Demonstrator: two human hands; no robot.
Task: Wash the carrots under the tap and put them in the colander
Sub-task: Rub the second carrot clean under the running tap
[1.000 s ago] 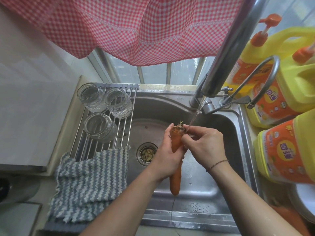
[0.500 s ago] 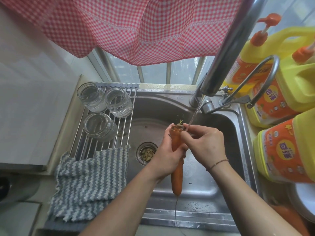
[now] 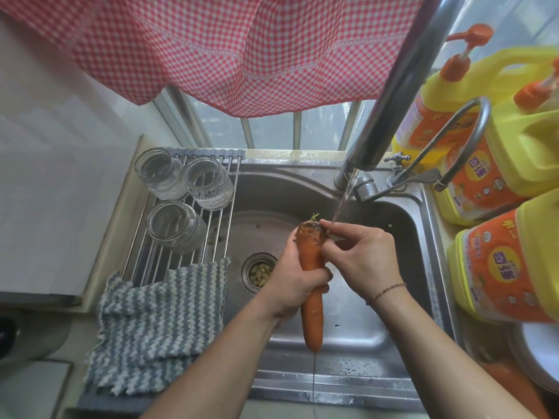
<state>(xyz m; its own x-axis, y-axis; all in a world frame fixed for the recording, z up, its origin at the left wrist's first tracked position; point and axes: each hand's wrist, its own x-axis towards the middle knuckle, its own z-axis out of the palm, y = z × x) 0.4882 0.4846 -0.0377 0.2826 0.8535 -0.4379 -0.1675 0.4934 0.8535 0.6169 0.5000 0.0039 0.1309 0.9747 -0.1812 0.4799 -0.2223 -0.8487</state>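
A long orange carrot [image 3: 311, 261] hangs upright over the steel sink [image 3: 357, 337], its stalk end up and its tip pointing at me. My left hand [image 3: 295, 282] grips it round the middle. My right hand [image 3: 361, 257] has thumb and fingers curled on the carrot's top end. A thin stream of water falls from the tap spout [image 3: 367, 152] onto that top end and my right fingertips. At the lower right, something orange [image 3: 511, 379] and a white rim [image 3: 541, 349] show partly; I cannot tell what they are.
A roll-up rack [image 3: 217, 231] spans the sink's left side with three upturned glass jars [image 3: 174, 223] and a grey striped cloth [image 3: 157, 325]. The drain strainer [image 3: 260, 272] lies left of the carrot. Large yellow detergent bottles [image 3: 508, 261] crowd the right. A red checked curtain [image 3: 227, 46] hangs above.
My left hand has turned the carrot slightly so more of its upper half shows. My right fingers have shifted a little on the top end. Water keeps running.
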